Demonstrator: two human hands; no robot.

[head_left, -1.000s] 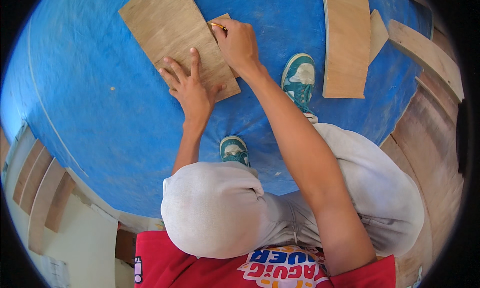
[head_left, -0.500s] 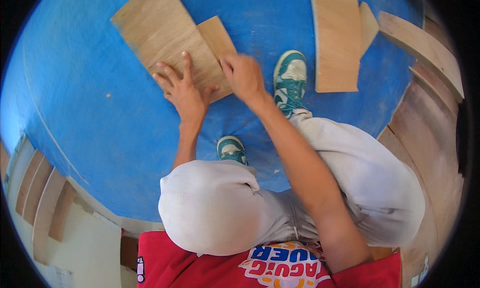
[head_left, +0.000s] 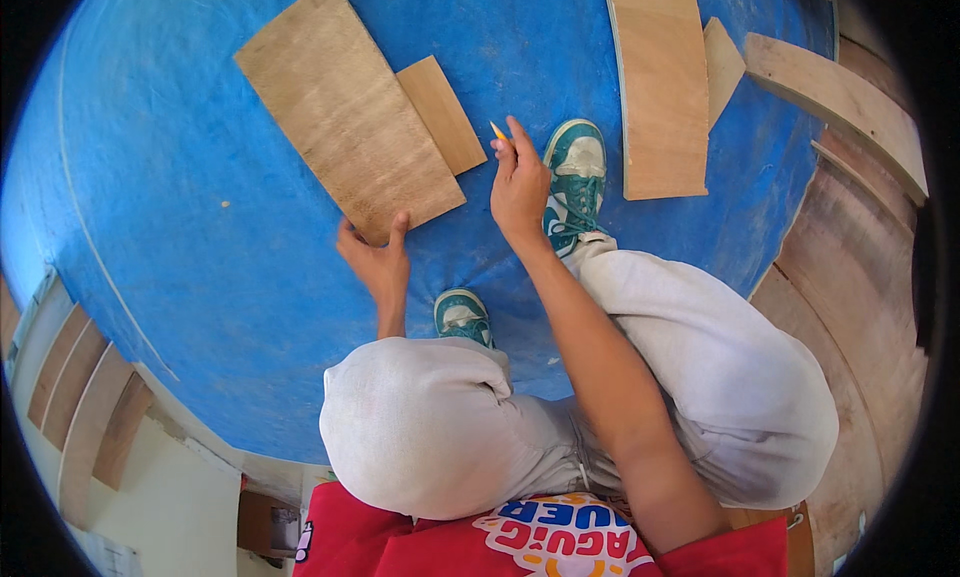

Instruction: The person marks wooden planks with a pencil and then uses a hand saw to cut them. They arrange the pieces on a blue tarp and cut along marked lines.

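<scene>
Plywood board (head_left: 350, 112) lies flat on the blue sheet (head_left: 170, 227), its long axis slanting from far left to near right. Along its right edge, a smaller wooden piece (head_left: 441, 117) points nearly the same way. The left hand (head_left: 382, 267), thumb and fingers parted, touches the board's near-left corner; whether it grips, I cannot tell. The right hand's (head_left: 520, 192) fingers close around a yellow pencil (head_left: 499, 134), tip aimed far left.

The large board (head_left: 350, 117) and small board (head_left: 442, 115) look like matt, grained wood, the trousers (head_left: 425, 427) matt cloth.
</scene>
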